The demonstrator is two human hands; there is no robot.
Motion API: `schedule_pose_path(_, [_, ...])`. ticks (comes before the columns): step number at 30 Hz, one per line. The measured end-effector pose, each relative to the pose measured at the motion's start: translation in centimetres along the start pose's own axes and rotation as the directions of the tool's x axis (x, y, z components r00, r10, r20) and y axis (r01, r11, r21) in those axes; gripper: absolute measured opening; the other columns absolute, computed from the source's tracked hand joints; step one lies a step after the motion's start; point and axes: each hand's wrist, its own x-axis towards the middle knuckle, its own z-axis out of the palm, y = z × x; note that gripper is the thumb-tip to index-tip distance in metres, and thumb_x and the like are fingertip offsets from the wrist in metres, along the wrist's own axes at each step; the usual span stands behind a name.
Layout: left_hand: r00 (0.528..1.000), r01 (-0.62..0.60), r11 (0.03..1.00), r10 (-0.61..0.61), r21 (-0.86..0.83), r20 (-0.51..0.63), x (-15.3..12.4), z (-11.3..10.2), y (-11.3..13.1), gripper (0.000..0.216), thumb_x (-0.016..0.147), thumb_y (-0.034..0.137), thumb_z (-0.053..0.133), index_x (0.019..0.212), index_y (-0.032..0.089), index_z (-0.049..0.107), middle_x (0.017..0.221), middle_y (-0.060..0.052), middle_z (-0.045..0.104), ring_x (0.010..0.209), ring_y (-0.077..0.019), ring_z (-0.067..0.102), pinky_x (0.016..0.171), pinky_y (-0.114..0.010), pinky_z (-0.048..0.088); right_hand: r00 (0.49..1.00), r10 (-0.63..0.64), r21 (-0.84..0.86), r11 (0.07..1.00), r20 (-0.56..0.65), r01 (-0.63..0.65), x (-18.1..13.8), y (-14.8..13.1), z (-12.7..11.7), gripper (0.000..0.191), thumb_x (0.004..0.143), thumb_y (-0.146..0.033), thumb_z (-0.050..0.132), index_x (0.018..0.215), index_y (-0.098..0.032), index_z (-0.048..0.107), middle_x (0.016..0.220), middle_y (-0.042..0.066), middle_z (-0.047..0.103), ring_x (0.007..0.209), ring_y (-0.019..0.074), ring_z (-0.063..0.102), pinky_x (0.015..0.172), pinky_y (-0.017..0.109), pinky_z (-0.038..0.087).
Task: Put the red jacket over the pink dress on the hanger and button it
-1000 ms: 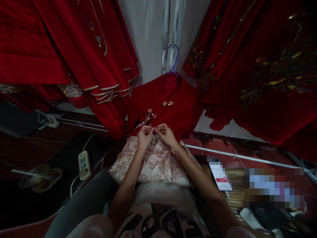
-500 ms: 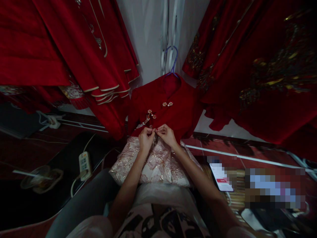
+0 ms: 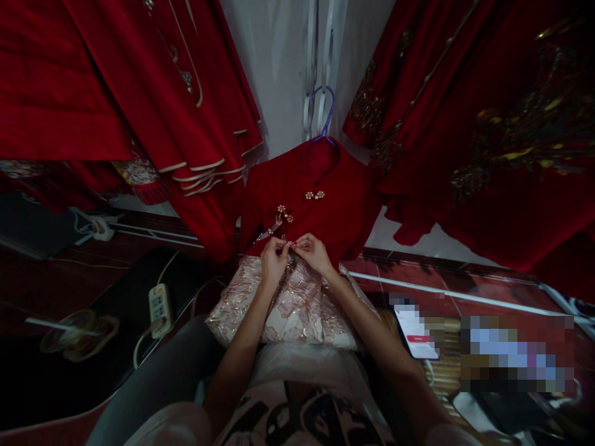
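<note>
A red jacket [image 3: 344, 217] hangs on a purple hanger [image 3: 330, 111] in front of me. Beaded flower clasps [image 3: 315, 195] sit on its chest, and a beaded ornament [image 3: 280, 214] runs down its left side. My left hand [image 3: 274, 259] and my right hand [image 3: 313, 253] meet at the jacket's lower front. Thumb and forefinger of each are pinched together, fingertips almost touching. What they grip is too small and hidden to make out. Below, a pale pink skirt with metallic pattern [image 3: 297, 313] spreads over my lap, under my forearms.
Red garments [image 3: 195, 124] hang at the left, and more with gold decoration [image 3: 520, 148] at the right. A power strip [image 3: 160, 310] and a plastic cup [image 3: 77, 328] lie on a black surface. A phone [image 3: 416, 331] rests on a slatted seat [image 3: 449, 350]. A white rail [image 3: 418, 288] crosses behind.
Both hands stay pinched at the same spot, with barely any finger movement. The view has shifted very slightly.
</note>
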Motion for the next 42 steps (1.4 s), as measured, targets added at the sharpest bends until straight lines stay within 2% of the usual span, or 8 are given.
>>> schedule_pose_path(7, [0.99,0.14,0.98,-0.137,-0.139,0.037,0.6,0.1,-0.4,0.017,0.078,0.033,0.066,0.085,0.018,0.061,0.079,-0.004,0.067,0.074,-0.0149,0.065,0.07,-0.027,0.053,0.999,0.014,0.002,1.0,0.045,-0.014,0.3,-1.0,-0.8,0.028,0.067,-0.038,0.073,0.081,-0.019,0.056,0.077,0.001,0.064,0.071,0.0126,0.062,0.072,0.026,0.051])
schedule_pose_path(10, [0.986,0.166,0.947,-0.168,-0.274,0.017,2.5,0.0,-0.3,0.018,0.078,0.029,0.065,0.091,0.018,0.063,0.086,-0.006,0.069,0.079,-0.0141,0.067,0.074,-0.027,0.054,0.979,0.009,0.02,1.0,0.204,-0.013,0.4,-2.9,-2.9,0.026,0.066,-0.034,0.073,0.079,-0.018,0.057,0.077,0.0,0.064,0.069,0.0113,0.06,0.071,0.025,0.048])
schedule_pose_path(14, [0.944,0.326,0.826,-0.311,-0.461,0.11,5.7,0.5,0.7,0.018,0.083,0.03,0.061,0.093,0.015,0.065,0.088,-0.008,0.071,0.076,-0.0132,0.068,0.08,-0.032,0.056,0.876,0.088,0.043,0.992,0.474,-0.123,0.0,-5.6,-5.9,0.018,0.07,-0.028,0.066,0.083,-0.018,0.057,0.073,-0.002,0.062,0.066,0.0105,0.057,0.065,0.023,0.045])
schedule_pose_path(17, [0.876,0.476,0.68,-0.424,-0.557,0.231,7.2,1.2,1.6,0.02,0.085,0.03,0.06,0.093,0.013,0.066,0.091,-0.01,0.073,0.078,-0.0138,0.069,0.082,-0.034,0.056,0.871,0.119,0.069,0.983,0.477,-0.172,-0.4,-6.5,-6.8,0.016,0.071,-0.025,0.064,0.084,-0.019,0.057,0.07,-0.003,0.061,0.064,0.0098,0.055,0.063,0.022,0.043])
schedule_pose_path(22, [0.863,0.488,0.605,-0.441,-0.63,0.246,7.7,1.4,2.5,0.022,0.082,0.03,0.065,0.096,0.014,0.069,0.116,-0.012,0.069,0.09,-0.0129,0.069,0.087,-0.03,0.053,0.87,0.13,0.109,0.973,0.476,-0.205,-0.4,-6.1,-6.7,0.017,0.071,-0.024,0.064,0.085,-0.019,0.056,0.073,-0.002,0.061,0.064,0.0094,0.055,0.062,0.022,0.042])
schedule_pose_path(28, [0.857,0.504,0.59,-0.433,-0.631,0.279,7.6,1.0,2.4,0.027,0.077,0.032,0.069,0.097,0.015,0.072,0.111,-0.012,0.071,0.089,-0.0139,0.069,0.088,-0.032,0.053,0.858,0.105,0.136,0.971,0.502,-0.199,-0.3,-5.3,-6.7,0.017,0.074,-0.026,0.064,0.087,-0.018,0.056,0.072,-0.003,0.061,0.065,0.0093,0.055,0.063,0.022,0.04])
schedule_pose_path(36, [0.899,0.401,0.695,-0.422,-0.596,0.113,8.1,2.3,1.6,0.024,0.071,0.033,0.072,0.084,0.013,0.072,0.096,-0.01,0.073,0.081,-0.014,0.067,0.075,-0.028,0.053,0.851,0.115,0.151,0.963,0.512,-0.221,-0.4,-5.9,-6.6,0.018,0.074,-0.024,0.064,0.087,-0.018,0.053,0.073,-0.003,0.061,0.065,0.0086,0.054,0.064,0.021,0.039])
schedule_pose_path(42, [0.901,0.408,0.812,-0.283,-0.417,0.328,9.8,2.2,4.3,0.047,0.082,0.058,0.054,0.096,0.016,0.071,0.094,-0.009,0.072,0.078,-0.0162,0.065,0.066,-0.027,0.05,0.821,0.106,0.124,0.97,0.562,-0.21,-0.3,-5.7,-7.2,0.019,0.075,-0.023,0.067,0.086,-0.017,0.053,0.074,-0.002,0.06,0.068,0.0089,0.054,0.067,0.023,0.04])
